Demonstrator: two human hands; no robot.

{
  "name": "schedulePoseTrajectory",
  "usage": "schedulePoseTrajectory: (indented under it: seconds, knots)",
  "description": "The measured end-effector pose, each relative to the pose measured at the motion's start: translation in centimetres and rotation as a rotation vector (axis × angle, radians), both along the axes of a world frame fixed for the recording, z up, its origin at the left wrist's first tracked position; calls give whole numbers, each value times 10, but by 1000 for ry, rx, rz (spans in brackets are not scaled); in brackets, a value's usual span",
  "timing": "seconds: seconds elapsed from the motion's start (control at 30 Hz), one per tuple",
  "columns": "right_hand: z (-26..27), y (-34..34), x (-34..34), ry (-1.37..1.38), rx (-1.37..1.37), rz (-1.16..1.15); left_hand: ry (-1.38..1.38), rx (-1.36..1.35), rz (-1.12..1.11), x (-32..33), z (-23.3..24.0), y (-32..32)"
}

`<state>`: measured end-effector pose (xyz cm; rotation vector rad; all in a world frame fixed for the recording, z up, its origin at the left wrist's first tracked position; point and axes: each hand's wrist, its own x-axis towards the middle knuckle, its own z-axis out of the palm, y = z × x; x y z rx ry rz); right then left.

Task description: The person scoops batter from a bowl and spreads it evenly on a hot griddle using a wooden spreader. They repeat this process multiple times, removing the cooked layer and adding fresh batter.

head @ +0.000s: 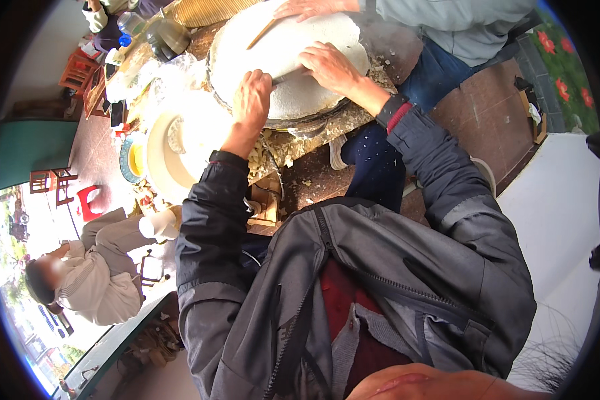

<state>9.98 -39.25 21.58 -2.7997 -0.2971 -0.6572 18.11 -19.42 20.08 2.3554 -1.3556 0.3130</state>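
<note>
Before me is a wide round griddle (pixel 280 121) covered by a thin white pancake-like sheet (pixel 300 47). Over the near half of the sheet, my left hand (pixel 252 97) has its fingers curled around one end of a thin flat scraper-like strip (pixel 289 76). The other end runs to my right hand (pixel 327 67), whose fingers bend over it; much of the strip is hidden by my hands. Farther off on the sheet lies a slim wooden stick (pixel 261 34). Another person's hand (pixel 310 7) rests on the sheet's far edge.
Left of the griddle are a large pale basin (pixel 155 160), a plastic bag (pixel 177 72) and a metal kettle (pixel 167 37). Dry flakes litter the wooden table (pixel 320 137). A person in jeans (pixel 437 75) sits at the right; another person (pixel 97 285) sits at the left.
</note>
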Motion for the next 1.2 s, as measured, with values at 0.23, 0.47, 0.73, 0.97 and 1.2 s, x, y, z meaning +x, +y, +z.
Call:
schedulePoseTrajectory:
  seconds: [0.23, 0.47, 0.73, 0.97, 1.2]
  knots:
    - [1, 24, -48, 30, 28, 0, -83, 76, -16, -51, 7, 25]
    - [6, 42, -84, 21, -3, 17, -48, 106, 27, -87, 11, 42]
    - [9, 39, -58, -24, -29, -133, 162, -245, 348, -97, 37, 73]
    - [-1, 72, -85, -20, -54, 19, 342, -492, 367, -148, 35, 123]
    - [6, 65, -87, -147, -28, -159, 578, -513, 348, -192, 6, 134]
